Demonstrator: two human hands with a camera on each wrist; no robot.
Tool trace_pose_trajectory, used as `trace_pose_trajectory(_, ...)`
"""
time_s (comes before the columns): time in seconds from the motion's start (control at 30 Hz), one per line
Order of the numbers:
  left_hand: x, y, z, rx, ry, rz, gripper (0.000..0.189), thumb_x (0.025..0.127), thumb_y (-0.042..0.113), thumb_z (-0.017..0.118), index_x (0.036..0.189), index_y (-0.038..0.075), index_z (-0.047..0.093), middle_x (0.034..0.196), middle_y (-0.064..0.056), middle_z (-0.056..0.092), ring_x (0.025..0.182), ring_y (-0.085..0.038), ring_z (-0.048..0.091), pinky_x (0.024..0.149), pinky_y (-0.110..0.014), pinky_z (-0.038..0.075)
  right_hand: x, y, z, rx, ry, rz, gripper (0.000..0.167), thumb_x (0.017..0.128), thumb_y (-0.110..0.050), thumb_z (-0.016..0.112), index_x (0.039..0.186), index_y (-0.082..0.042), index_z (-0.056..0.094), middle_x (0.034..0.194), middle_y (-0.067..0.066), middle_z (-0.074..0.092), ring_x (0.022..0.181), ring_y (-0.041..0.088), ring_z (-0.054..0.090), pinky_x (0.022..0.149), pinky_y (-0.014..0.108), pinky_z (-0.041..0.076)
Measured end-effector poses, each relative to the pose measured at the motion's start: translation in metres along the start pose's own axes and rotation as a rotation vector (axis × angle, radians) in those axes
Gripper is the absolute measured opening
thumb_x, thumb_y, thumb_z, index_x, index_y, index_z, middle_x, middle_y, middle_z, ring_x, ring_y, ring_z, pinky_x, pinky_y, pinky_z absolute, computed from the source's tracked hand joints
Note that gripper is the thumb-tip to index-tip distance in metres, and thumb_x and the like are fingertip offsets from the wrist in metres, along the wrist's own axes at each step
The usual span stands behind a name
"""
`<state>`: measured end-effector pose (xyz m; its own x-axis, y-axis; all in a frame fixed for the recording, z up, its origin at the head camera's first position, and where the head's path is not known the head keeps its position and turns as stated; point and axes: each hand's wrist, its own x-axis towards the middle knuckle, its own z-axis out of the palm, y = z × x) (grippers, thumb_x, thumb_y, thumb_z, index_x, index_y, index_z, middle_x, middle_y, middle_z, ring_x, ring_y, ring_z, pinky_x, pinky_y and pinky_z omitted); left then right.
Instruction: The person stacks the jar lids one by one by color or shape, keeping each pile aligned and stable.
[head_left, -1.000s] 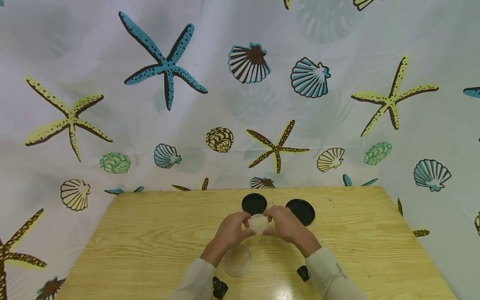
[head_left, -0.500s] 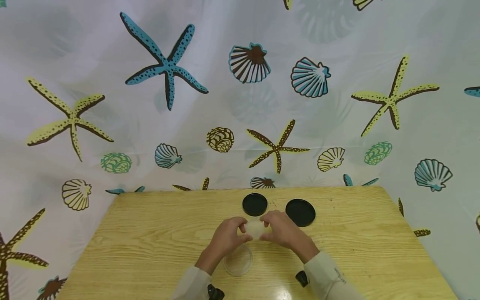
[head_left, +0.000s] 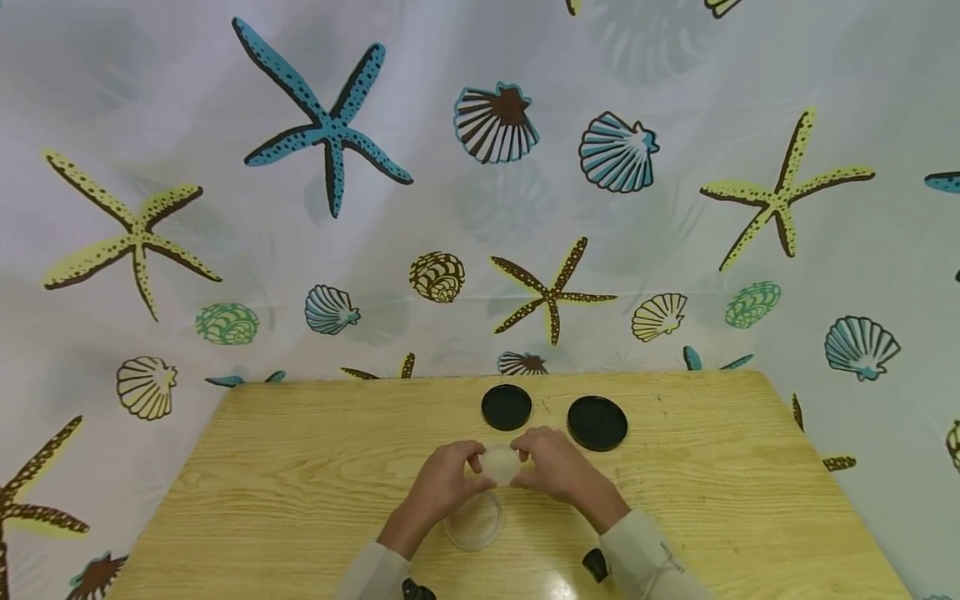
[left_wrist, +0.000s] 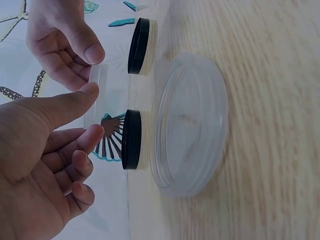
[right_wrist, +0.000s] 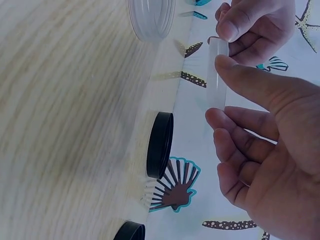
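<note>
A translucent disc [head_left: 498,465] is held up between the two hands, above the table [head_left: 315,467]. The left hand [head_left: 441,478] and right hand [head_left: 557,468] pinch opposite edges, thumbs against partly curled fingers. Since a second ago, hands and disc have shifted leftward and nearer the person.

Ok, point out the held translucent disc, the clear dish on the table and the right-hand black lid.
Translucent disc [right_wrist: 216,87]: right wrist view, on its pale edge.
Clear dish [left_wrist: 187,125]: left wrist view, middle of its round face.
Right-hand black lid [head_left: 597,423]: head view, middle of its dark face.
</note>
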<state>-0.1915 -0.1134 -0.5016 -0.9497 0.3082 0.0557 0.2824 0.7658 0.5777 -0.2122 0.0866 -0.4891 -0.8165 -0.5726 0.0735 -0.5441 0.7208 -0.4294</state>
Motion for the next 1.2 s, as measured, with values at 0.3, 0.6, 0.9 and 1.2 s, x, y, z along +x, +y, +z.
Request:
trace_pose_trajectory(0.3,-0.009,-0.006,-0.003,-0.012,-0.045,-0.034,0.044,0.079,0.026,0.077,0.113,0.002,0.063,0.082,0.002,0.061,0.063,-0.008,0.044,0.055,-0.020,0.037,-0.002,-0.006,0.006,0.021,-0.016,0.010,0.041,0.078,-0.030,0.078,0.108,-0.006,0.068,0.089,0.000,0.065,0.083,0.014,0.055,0.080,0.036,0.045)
trace_pose_trajectory(0.6,-0.018,-0.011,-0.007,-0.008,-0.050,-0.044,0.043,0.079,0.026,0.077,0.112,0.002,0.063,0.083,0.003,0.061,0.060,-0.008,0.042,0.053,-0.021,0.035,-0.002,-0.013,0.012,0.040,-0.037,-0.002,0.040,0.078,-0.030,0.078,0.109,-0.007,0.067,0.091,0.002,0.065,0.083,0.013,0.052,0.080,0.038,0.042)
trace_pose_trajectory(0.9,-0.024,-0.013,-0.005,0.031,-0.038,-0.035,0.042,0.078,0.025,0.078,0.109,0.003,0.064,0.083,0.004,0.061,0.070,-0.009,0.050,0.062,-0.023,0.040,-0.001,-0.015,0.019,0.039,-0.024,-0.004,0.043,0.076,-0.029,0.080,0.110,-0.007,0.067,0.089,0.000,0.064,0.084,0.013,0.052,0.079,0.036,0.042)
trace_pose_trajectory(1.2,-0.029,-0.017,-0.003,0.058,-0.061,-0.067,0.042,0.076,0.026,0.079,0.108,0.003,0.065,0.082,0.005,0.061,0.069,-0.007,0.048,0.060,-0.022,0.039,-0.003,-0.020,0.028,0.036,-0.047,0.007,0.043,0.076,-0.030,0.080,0.110,-0.007,0.066,0.088,-0.001,0.062,0.086,0.014,0.052,0.081,0.037,0.042)
